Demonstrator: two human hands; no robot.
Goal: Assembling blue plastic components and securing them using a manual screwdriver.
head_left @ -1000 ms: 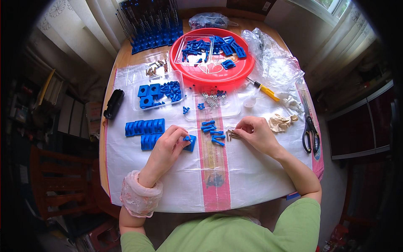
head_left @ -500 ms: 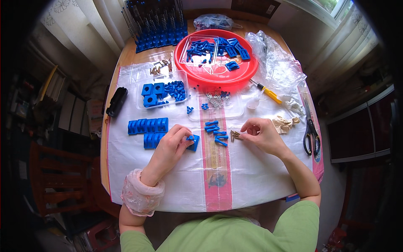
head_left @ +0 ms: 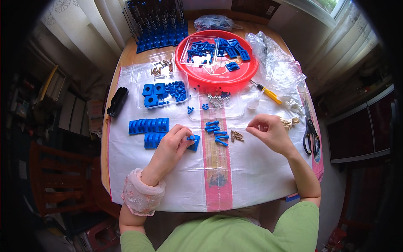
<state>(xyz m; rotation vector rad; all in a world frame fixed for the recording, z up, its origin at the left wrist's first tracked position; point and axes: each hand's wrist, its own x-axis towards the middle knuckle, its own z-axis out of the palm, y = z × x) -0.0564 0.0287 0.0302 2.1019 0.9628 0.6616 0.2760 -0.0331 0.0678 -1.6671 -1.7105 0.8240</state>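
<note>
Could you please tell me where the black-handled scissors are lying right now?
In the head view, the black-handled scissors lie at the table's right edge, just right of the person's right hand and below the crumpled clear plastic bag.

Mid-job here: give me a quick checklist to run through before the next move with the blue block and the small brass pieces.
1. Left hand holds the blue block down on the white sheet: ok.
2. Right hand has a brass piece pinched: cannot tell, fingertips curl shut over whatever is there.
3. Spare brass pieces within reach, just left of the right hand: ok.
4. Small blue clips lie between the hands, clear of both: ok.
5. Scissors lie apart from the right hand at the table edge: ok.
6. Block's hole faces up: cannot tell, fingers cover it.
</note>
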